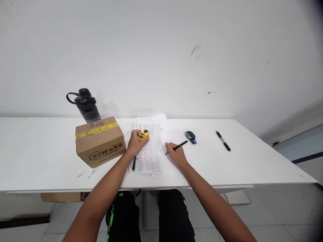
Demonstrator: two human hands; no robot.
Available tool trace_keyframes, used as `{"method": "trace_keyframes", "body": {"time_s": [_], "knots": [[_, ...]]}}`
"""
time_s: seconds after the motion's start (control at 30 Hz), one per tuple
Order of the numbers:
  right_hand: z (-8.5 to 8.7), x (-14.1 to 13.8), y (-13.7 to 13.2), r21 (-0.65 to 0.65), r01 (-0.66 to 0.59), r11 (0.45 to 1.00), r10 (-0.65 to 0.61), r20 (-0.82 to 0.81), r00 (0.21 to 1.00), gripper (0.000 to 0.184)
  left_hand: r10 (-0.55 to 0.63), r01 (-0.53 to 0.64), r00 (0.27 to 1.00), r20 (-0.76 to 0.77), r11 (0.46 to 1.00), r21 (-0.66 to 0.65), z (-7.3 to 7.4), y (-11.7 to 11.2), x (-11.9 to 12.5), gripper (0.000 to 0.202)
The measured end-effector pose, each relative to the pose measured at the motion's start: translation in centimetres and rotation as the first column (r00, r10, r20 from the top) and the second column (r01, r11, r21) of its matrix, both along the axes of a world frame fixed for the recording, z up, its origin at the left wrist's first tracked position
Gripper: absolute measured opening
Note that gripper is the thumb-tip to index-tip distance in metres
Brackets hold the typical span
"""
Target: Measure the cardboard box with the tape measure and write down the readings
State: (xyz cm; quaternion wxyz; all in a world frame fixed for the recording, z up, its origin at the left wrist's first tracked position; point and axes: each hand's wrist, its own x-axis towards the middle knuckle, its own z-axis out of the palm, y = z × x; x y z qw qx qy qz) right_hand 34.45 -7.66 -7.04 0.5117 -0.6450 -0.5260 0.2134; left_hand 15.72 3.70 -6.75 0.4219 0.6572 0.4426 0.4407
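Observation:
My left hand [135,143] is closed around a yellow tape measure [143,135], held over the upper left of a sheet of paper [152,158] densely covered with dark marks. My right hand [176,155] grips a black pen [180,145] at the right side of the papers, its tip pointing down and left close to the surface. A thin black stick-like item [134,163] lies on the sheet's left edge, just below my left hand; its upper end is hidden by my wrist. More white sheets [161,118] show from underneath at the back.
A taped cardboard box [99,143] stands on the white table [50,158] at left, with a black bottle [87,106] behind it. Right of my right hand lie a small dark blue item [191,136] and another black pen [223,140]. The wall rises behind.

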Motion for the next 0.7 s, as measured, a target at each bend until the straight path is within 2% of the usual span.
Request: {"method": "trace_keyframes", "body": {"time_s": [0.17, 0.3, 0.43, 0.57, 0.7], "knots": [[-0.10, -0.02, 0.07, 0.066, 0.060, 0.996, -0.057, -0.045, 0.997, 0.047, 0.006, -0.006, 1.000, 0.009, 1.000, -0.014, -0.05, 0.03, 0.02, 0.052], [0.26, -0.05, -0.19, 0.034, 0.070, 0.997, -0.069, -0.034, 0.997, 0.046, -0.001, 0.001, 1.000, -0.003, 1.000, -0.002, -0.02, -0.02, 0.00, 0.053], [0.59, -0.09, -0.33, 0.016, 0.147, 0.989, -0.147, -0.005, 0.989, 0.040, -0.004, 0.004, 1.000, 0.005, 0.999, -0.033, 0.12, -0.16, -0.01, 0.055], [0.21, 0.10, 0.06, 0.082, 0.160, 0.984, -0.160, -0.004, 0.987, 0.041, 0.000, 0.001, 1.000, 0.010, 0.998, -0.056, 0.20, -0.23, 0.04, 0.055], [-0.38, 0.39, 0.55, 0.078, 0.185, 0.980, -0.184, -0.017, 0.983, 0.043, -0.002, 0.002, 1.000, -0.011, 1.000, -0.029, -0.08, -0.04, 0.11, 0.053]]}}
